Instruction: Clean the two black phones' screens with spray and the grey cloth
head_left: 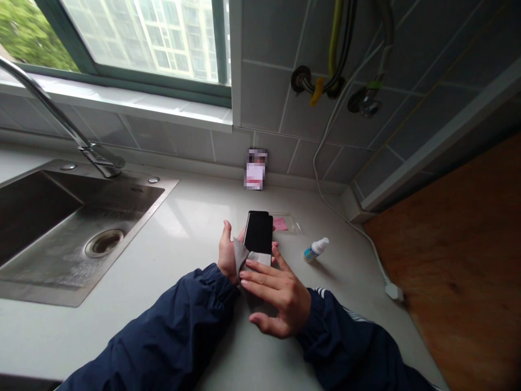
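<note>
A dark phone (pixel 259 233) rests in my left hand (pixel 226 254), which wraps around it from the left and below. Its black face points up, and its upper part is uncovered. Over the lower part lies a grey cloth (pixel 241 253) with a zigzag edge. My right hand (pixel 281 292) lies flat on this cloth, fingers stretched out across the phone and thumb held apart. Just beyond the phone, a clear phone case (pixel 298 225) lies on the counter with a small pink piece (pixel 280 224) at it. To the right stands a small spray bottle (pixel 316 250) with a white top.
On the left is a steel sink (pixel 77 296) with a chrome faucet (pixel 97 155). A blurred-out upright object (pixel 255 169) leans against the tiled wall. A white cable (pixel 345 217) runs down to a plug (pixel 394 292) at the right edge of the white counter (pixel 163 326).
</note>
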Action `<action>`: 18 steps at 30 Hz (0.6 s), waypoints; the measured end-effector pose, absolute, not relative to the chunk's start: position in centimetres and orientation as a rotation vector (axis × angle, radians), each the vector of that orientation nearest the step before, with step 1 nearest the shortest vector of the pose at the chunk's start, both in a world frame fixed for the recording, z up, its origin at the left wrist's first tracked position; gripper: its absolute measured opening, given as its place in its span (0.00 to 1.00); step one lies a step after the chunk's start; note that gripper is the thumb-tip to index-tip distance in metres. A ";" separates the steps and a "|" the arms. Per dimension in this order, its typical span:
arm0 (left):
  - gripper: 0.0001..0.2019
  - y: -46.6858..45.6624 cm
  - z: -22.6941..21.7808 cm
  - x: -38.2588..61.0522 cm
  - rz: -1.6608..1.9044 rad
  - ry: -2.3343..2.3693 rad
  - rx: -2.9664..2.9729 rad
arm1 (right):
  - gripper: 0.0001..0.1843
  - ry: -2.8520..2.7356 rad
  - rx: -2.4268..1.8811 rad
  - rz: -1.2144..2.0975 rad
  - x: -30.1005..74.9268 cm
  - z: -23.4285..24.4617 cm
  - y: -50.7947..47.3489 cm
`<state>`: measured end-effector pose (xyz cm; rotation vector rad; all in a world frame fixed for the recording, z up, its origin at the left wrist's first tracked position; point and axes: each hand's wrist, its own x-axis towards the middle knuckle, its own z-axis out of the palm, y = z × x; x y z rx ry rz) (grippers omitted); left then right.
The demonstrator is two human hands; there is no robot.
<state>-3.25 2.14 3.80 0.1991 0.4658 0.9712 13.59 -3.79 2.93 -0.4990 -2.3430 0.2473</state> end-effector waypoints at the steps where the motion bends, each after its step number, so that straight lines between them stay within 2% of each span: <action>1: 0.45 2.1 3.8 -3.2 0.966 0.463 0.188 | 0.28 -2.321 -0.494 0.232 13.6 3.0 -3.8; 8: 0.44 2.0 4.0 -3.0 0.967 0.399 0.177 | 0.26 -2.326 -0.555 0.137 14.3 3.2 -3.4; 13: 0.48 1.9 3.8 -2.8 0.861 0.269 0.198 | 0.26 -2.239 -0.675 0.100 15.2 2.8 -2.4; 18: 0.44 1.8 3.6 -2.5 0.871 0.250 0.204 | 0.25 -2.195 -0.844 0.030 16.2 2.5 -1.4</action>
